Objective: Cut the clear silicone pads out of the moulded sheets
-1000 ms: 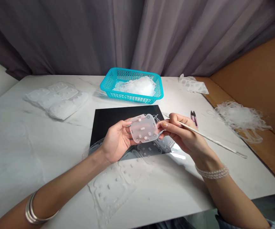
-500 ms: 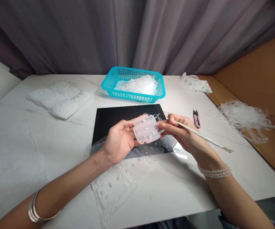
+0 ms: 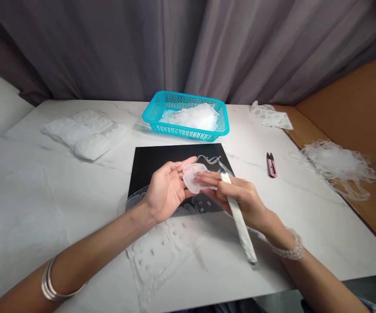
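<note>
My left hand [image 3: 168,191] supports a small translucent, rounded-square plastic piece [image 3: 191,178] on its fingers, with the thumb stretched along the upper edge. My right hand [image 3: 240,198] lays its fingertips over the right part of the same piece, hiding raised bumps there. It also grips a slim tool [image 3: 241,230] with a white wrapped handle and a narrow dark metal tip pointing away from me. Just beyond the fingers curls a thin clear strip [image 3: 209,160]. Below both hands are a black board [image 3: 148,163] and a clear moulded sheet [image 3: 157,256].
A blue basket [image 3: 188,132] of translucent pieces stands at the back. Moulded sheets [image 3: 86,132] are stacked at the left. Pink-handled thread snips [image 3: 271,166] lie to the right, near a heap of clear strips [image 3: 341,165] and a crumpled translucent sheet [image 3: 271,115].
My right hand has turned, swinging the tool's handle from pointing right to pointing towards me. Its fingers have moved left over the piece, which is now tilted and partly covered.
</note>
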The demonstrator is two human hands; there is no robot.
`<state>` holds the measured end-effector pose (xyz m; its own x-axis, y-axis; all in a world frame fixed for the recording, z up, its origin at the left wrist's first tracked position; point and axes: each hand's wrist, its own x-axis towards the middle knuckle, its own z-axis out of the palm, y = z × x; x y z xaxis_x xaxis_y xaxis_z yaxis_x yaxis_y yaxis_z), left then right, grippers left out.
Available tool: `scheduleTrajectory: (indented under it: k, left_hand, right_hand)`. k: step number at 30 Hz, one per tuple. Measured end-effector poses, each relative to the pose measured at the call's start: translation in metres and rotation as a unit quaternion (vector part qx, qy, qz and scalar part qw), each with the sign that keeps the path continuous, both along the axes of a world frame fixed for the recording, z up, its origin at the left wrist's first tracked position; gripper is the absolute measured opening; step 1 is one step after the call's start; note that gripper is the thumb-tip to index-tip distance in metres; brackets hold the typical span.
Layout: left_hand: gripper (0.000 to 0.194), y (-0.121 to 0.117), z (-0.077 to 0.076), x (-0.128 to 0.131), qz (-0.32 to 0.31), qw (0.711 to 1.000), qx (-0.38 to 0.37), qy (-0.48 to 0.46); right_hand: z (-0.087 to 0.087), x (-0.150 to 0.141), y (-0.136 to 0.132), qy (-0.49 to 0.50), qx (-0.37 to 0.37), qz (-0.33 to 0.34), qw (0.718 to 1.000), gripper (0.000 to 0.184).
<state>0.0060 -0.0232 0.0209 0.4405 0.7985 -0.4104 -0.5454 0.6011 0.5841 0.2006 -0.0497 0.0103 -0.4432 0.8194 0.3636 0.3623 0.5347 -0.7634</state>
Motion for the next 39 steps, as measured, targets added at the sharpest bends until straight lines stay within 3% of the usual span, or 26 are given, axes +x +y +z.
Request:
scheduleTrajectory:
  k: [2,5,9,12,22,35,39]
  left_hand:
    - [0.051,0.001,-0.002,-0.001,-0.008,1.0,0.009,0.025]
    - [0.044,0.003,-0.004,-0.002,-0.042,0.995,0.052,0.08]
    - [0.033,0.006,-0.007,-0.003,-0.087,0.981,0.109,0.136]
    - [0.024,0.006,-0.008,-0.003,-0.085,0.978,0.109,0.154]
    - [0.018,0.007,-0.007,-0.004,-0.078,0.979,0.088,0.167]
    - [0.017,0.007,-0.008,-0.005,-0.073,0.978,0.086,0.173]
    - [0.021,0.008,-0.011,-0.004,-0.057,0.98,0.071,0.178]
  right_hand:
    - [-0.003,0.0,0.001,0.051,-0.045,-0.077,0.995,0.042]
    - [-0.002,0.003,0.007,0.196,-0.136,-0.174,0.956,0.05]
    - [0.002,0.007,0.016,0.347,-0.248,-0.162,0.89,0.051]
    - [0.004,0.008,0.017,0.381,-0.277,-0.152,0.869,0.05]
    - [0.003,0.013,0.018,0.405,-0.324,-0.12,0.847,0.044]
    - [-0.001,0.013,0.02,0.418,-0.369,-0.141,0.818,0.045]
    - [-0.001,0.016,0.028,0.411,-0.342,-0.167,0.829,0.047]
